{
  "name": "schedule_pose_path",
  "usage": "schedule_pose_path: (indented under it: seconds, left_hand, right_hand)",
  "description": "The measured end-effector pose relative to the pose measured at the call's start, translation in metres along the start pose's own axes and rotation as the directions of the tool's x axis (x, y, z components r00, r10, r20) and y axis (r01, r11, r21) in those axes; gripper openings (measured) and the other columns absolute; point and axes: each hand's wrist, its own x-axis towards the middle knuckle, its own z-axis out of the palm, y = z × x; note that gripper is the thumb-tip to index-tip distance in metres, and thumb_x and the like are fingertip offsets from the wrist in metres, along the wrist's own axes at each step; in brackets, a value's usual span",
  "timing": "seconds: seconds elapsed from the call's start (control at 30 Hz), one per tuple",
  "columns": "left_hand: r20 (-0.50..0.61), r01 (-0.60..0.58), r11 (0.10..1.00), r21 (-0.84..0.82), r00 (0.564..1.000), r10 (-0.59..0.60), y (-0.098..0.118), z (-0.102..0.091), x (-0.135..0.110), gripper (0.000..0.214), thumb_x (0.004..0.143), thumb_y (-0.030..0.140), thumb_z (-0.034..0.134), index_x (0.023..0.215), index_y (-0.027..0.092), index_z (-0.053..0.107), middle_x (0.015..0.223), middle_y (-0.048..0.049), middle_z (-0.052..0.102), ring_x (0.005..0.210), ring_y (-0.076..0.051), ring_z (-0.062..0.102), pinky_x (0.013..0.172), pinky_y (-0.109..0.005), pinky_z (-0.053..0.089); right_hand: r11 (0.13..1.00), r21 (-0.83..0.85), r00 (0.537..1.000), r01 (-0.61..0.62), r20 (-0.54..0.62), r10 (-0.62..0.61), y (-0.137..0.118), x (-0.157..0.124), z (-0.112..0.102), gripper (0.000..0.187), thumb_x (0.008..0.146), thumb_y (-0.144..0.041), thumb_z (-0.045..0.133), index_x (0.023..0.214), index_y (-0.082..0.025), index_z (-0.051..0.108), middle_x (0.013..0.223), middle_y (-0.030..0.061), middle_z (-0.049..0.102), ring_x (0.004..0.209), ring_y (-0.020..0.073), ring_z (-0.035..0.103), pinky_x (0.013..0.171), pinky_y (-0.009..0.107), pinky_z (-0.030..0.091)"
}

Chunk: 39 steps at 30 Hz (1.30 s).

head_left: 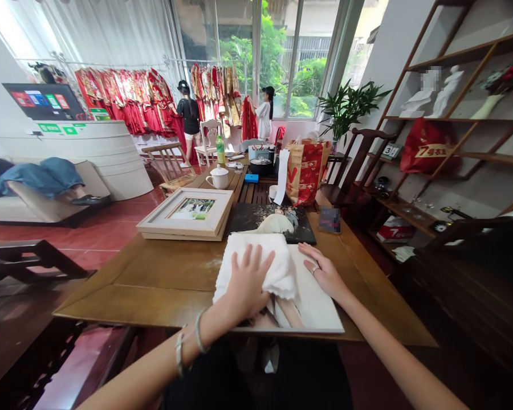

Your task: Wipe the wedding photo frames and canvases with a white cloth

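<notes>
A white cloth (256, 250) lies folded over the left part of a flat photo panel (316, 302) at the table's near edge. My left hand (248, 282) rests on the cloth, its fingers spread and stretched forward. On the panel's right side lies my right hand (325, 273), fingers extended, a ring on one finger. Part of a printed picture shows below the cloth; the rest of that area is covered. Just beyond the cloth is a dark photo print (299, 222) with a pale dress on it.
Stacked frames (188, 213) lie left on the wooden table (154, 285). A lidded white cup (218, 177), a blue box (251, 178), a red paper bag (305, 171) and a small dark card (329, 221) stand farther back. Two people stand by red garments (128, 102); another lies on a sofa.
</notes>
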Motion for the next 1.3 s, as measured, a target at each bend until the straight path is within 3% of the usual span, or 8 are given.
schedule_pose_path:
  seconds: [0.13,0.23,0.5,0.63,0.87,1.1,1.2,1.3]
  left_hand:
    - [0.021,-0.054,0.998,-0.033,0.998,0.055,0.016,0.001,-0.048,0.091,0.068,0.031,0.058,0.144,0.028,0.008,0.151,-0.0113,0.008,0.136,-0.036,-0.004,0.104,-0.06,0.001]
    - [0.03,-0.111,0.993,-0.039,0.993,0.113,0.031,0.002,-0.06,0.095,0.067,0.038,0.06,0.144,0.027,0.005,0.152,-0.0114,0.004,0.135,-0.037,-0.007,0.103,-0.061,-0.002]
    - [-0.004,-0.108,0.994,-0.033,0.994,0.108,0.047,0.007,0.01,0.086,0.071,0.043,0.058,0.144,0.023,0.016,0.148,-0.0165,0.017,0.134,-0.04,0.007,0.1,-0.065,0.009]
    - [-0.001,-0.105,0.994,-0.023,0.994,0.105,0.034,0.004,0.013,0.084,0.071,0.036,0.056,0.144,0.026,0.015,0.149,-0.0123,0.018,0.135,-0.036,0.008,0.102,-0.061,0.011]
    - [0.049,0.056,0.998,0.003,0.997,-0.057,-0.019,-0.018,-0.047,0.086,0.063,0.014,0.048,0.143,0.027,0.021,0.15,-0.0054,0.017,0.137,-0.03,0.01,0.106,-0.054,0.016]
    - [-0.155,0.211,0.97,0.123,0.969,-0.192,-0.089,-0.013,-0.096,0.071,0.064,0.004,0.041,0.133,0.021,0.044,0.138,-0.0056,0.043,0.129,-0.028,0.034,0.104,-0.046,0.029]
    - [-0.27,0.313,0.944,0.1,0.922,-0.277,-0.09,-0.006,-0.111,0.066,0.07,0.001,0.036,0.133,0.018,0.043,0.138,-0.0105,0.042,0.131,-0.032,0.029,0.104,-0.054,0.024]
    - [-0.342,0.234,0.968,-0.096,0.905,-0.253,-0.059,-0.002,-0.124,0.057,0.081,0.008,0.033,0.137,0.019,0.036,0.14,-0.0107,0.039,0.132,-0.029,0.028,0.105,-0.052,0.025]
  right_hand:
    - [1.0,0.024,1.0,-0.006,0.025,0.006,-0.005,-0.002,0.0,0.035,0.08,-0.026,0.053,0.114,-0.028,0.062,0.129,0.004,0.056,0.128,0.0219,0.041,0.111,0.046,0.023]
    - [0.999,0.035,0.999,0.001,0.039,-0.003,-0.004,-0.002,0.0,0.036,0.079,-0.025,0.052,0.114,-0.027,0.062,0.129,0.004,0.056,0.128,0.0217,0.041,0.11,0.046,0.023]
    - [0.991,0.13,0.999,-0.04,-0.029,0.044,0.007,0.001,0.0,0.044,0.072,-0.025,0.058,0.115,-0.023,0.061,0.13,0.0065,0.056,0.124,0.0252,0.046,0.106,0.045,0.031]
    - [0.991,0.127,0.998,-0.039,-0.043,0.045,0.009,0.002,0.001,0.042,0.075,-0.029,0.057,0.116,-0.024,0.061,0.132,0.006,0.054,0.126,0.0248,0.043,0.107,0.046,0.03]
    - [0.996,0.089,0.999,-0.009,-0.044,0.013,0.008,0.002,0.002,0.035,0.079,-0.026,0.053,0.112,-0.026,0.063,0.129,0.005,0.056,0.129,0.0214,0.04,0.11,0.046,0.025]
    - [0.993,0.117,0.998,-0.007,-0.057,0.014,0.007,0.001,0.002,0.036,0.077,-0.025,0.056,0.112,-0.025,0.063,0.129,0.0054,0.056,0.128,0.0222,0.042,0.11,0.046,0.025]
    - [0.991,0.133,0.997,0.006,-0.073,0.004,0.005,0.0,0.0,0.035,0.076,-0.024,0.057,0.11,-0.022,0.064,0.13,0.0084,0.055,0.126,0.0227,0.044,0.11,0.045,0.027]
    - [0.99,0.143,0.997,0.007,-0.076,0.004,0.004,0.0,-0.001,0.032,0.075,-0.026,0.06,0.107,-0.022,0.065,0.13,0.0083,0.055,0.125,0.0234,0.045,0.109,0.046,0.028]
